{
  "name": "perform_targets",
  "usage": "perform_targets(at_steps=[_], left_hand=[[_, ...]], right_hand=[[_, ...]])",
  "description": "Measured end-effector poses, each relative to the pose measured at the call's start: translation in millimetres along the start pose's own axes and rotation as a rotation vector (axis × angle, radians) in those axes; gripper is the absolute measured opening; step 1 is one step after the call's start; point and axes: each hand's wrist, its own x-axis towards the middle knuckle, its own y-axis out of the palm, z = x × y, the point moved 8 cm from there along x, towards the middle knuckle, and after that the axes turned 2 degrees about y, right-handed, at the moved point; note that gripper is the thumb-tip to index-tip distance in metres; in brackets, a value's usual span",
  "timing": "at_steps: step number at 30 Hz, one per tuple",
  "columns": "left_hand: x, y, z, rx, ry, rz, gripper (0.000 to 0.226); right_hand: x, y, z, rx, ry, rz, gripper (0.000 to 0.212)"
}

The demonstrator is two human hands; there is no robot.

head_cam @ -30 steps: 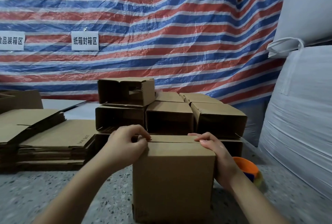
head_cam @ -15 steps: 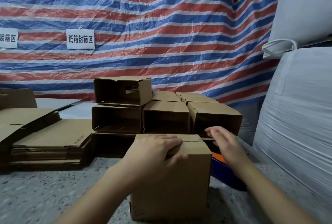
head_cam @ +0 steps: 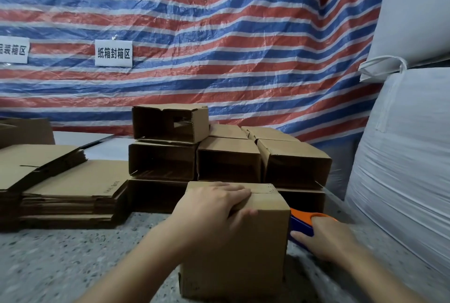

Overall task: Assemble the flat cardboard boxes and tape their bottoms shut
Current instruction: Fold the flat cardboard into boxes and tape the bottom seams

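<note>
A folded-up cardboard box (head_cam: 243, 254) stands on the speckled surface (head_cam: 60, 266) right in front of me, closed flaps facing up. My left hand (head_cam: 214, 207) lies flat on those flaps, with fingers stretched across the centre seam and the thumb over the front edge. Just right of the box lies an orange and blue tape dispenser (head_cam: 300, 223), partly hidden behind the box. My right hand (head_cam: 328, 239) grips its blue handle, fingers curled under it.
Several assembled boxes (head_cam: 229, 164) are stacked on their sides directly behind the box, open ends toward me. Piles of flat cardboard (head_cam: 73, 181) lie at the left. Big white bulk bags (head_cam: 401, 156) fill the right side. A striped tarp (head_cam: 219, 35) hangs behind.
My left hand moved from the box's left top edge to lie flat across the flaps. My right hand left the box's right corner, went down to the right, and took hold of the tape dispenser.
</note>
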Motion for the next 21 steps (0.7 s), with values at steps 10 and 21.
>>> perform_targets(at_steps=[10, 21], left_hand=[[-1, -3, 1, 0.001, 0.013, -0.003, 0.065], [-3, -3, 0, 0.012, 0.009, 0.042, 0.07]], right_hand=[[-10, -106, -32, 0.649, 0.128, -0.196, 0.063], [-7, -225, 82, 1.299, -0.184, 0.338, 0.061]])
